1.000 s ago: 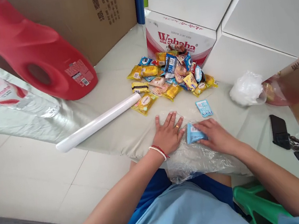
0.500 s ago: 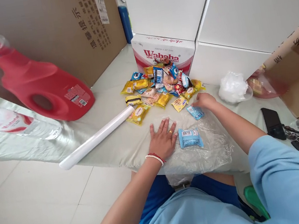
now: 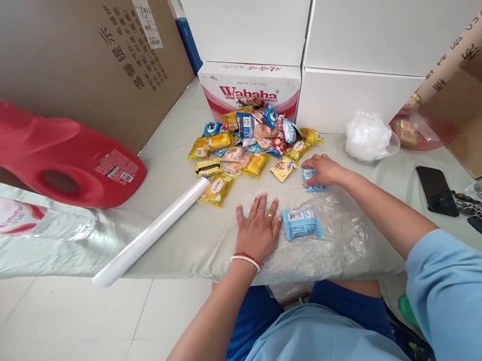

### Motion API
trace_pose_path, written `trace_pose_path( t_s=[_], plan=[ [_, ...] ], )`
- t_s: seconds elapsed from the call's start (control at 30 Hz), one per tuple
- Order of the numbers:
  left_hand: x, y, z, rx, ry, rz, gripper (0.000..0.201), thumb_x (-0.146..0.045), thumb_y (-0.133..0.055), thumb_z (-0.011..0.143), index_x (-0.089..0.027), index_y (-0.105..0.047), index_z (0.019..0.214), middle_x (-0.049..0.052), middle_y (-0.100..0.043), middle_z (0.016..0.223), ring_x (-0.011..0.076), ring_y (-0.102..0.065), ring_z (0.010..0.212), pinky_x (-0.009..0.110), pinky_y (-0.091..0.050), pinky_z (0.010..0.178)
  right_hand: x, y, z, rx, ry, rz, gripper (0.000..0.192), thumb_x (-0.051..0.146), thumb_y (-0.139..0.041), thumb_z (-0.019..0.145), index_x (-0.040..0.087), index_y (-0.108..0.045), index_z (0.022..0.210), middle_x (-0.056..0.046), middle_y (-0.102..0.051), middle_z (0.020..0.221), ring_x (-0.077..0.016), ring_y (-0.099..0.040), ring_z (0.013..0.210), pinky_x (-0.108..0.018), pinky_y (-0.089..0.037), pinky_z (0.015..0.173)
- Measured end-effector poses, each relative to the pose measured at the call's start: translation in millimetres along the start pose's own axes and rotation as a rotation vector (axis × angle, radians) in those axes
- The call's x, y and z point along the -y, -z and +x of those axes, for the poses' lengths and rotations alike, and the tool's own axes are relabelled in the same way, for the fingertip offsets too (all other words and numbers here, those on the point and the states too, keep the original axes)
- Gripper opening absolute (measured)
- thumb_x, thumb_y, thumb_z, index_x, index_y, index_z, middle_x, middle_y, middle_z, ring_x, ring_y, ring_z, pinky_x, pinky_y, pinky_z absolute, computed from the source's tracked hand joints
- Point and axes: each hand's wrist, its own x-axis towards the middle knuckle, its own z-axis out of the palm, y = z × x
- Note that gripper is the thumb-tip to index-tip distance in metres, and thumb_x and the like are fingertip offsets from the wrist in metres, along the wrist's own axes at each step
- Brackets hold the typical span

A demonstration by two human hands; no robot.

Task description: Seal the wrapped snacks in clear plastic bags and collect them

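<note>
My left hand [image 3: 258, 229] lies flat with fingers spread, on the left edge of a clear plastic bag [image 3: 345, 234] laid over the cloth. Just right of it, on the bag, rests a light blue snack packet [image 3: 301, 223]. My right hand [image 3: 325, 169] has its fingers curled over a second, smaller blue snack packet [image 3: 313, 180] at the bag's far edge, partly covering it. Close by on the left is a yellow snack packet [image 3: 284, 169]. Behind them a heap of mixed wrapped snacks [image 3: 256, 135] leans toward a white and red carton.
A white roll [image 3: 152, 231], a red jug [image 3: 67, 153] and a clear bottle [image 3: 18, 219] lie on the left. The white and red carton [image 3: 248, 84] stands behind the heap. To the right are a crumpled white bag [image 3: 368, 137], a phone [image 3: 436, 189], keys [image 3: 478, 215] and a cardboard box [image 3: 479, 100].
My right hand has come down over the smaller blue packet, which now sits more squarely under its fingers. My left hand stays flat on the bag. The view has shifted slightly.
</note>
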Motion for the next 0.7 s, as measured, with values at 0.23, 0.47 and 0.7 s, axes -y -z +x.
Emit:
trace_pose_path(
  t_s=[0.23, 0.47, 0.7],
  plan=[
    [-2, 2.9, 0, 0.016, 0.009, -0.017, 0.055, -0.049, -0.027, 0.109, -0.032, -0.044, 0.159, 0.009, -0.034, 0.171, 0.0274, -0.031, 0.159, 0.070, -0.011, 0.127, -33, 18, -24, 0.021, -0.192, 0.325, 0.037, 0.049, -0.087, 0.063, 0.018, -0.072, 0.077, -0.006, -0.070, 0.075, -0.0184, -0.063, 0.068, -0.028, -0.049, 0.060],
    [-2, 3.7, -1, 0.003, 0.009, -0.036, 0.055, -0.049, -0.028, 0.109, -0.031, -0.044, 0.159, 0.010, -0.033, 0.171, 0.0276, -0.031, 0.158, 0.070, -0.010, 0.127, -81, 64, -78, -0.471, -0.288, 0.610, 0.038, 0.057, -0.071, 0.075, 0.026, -0.050, 0.075, 0.000, -0.059, 0.071, -0.0182, -0.058, 0.065, -0.032, -0.052, 0.058],
    [-2, 3.2, 0, 0.028, 0.005, -0.018, 0.056, -0.048, -0.030, 0.109, -0.030, -0.042, 0.160, 0.010, -0.031, 0.172, 0.0289, -0.030, 0.159, 0.069, -0.008, 0.127, -8, 22, -145, -0.191, -0.023, 0.839, 0.038, 0.058, -0.073, 0.079, 0.024, -0.058, 0.088, 0.001, -0.063, 0.079, -0.0159, -0.061, 0.070, -0.031, -0.056, 0.065]
  ],
)
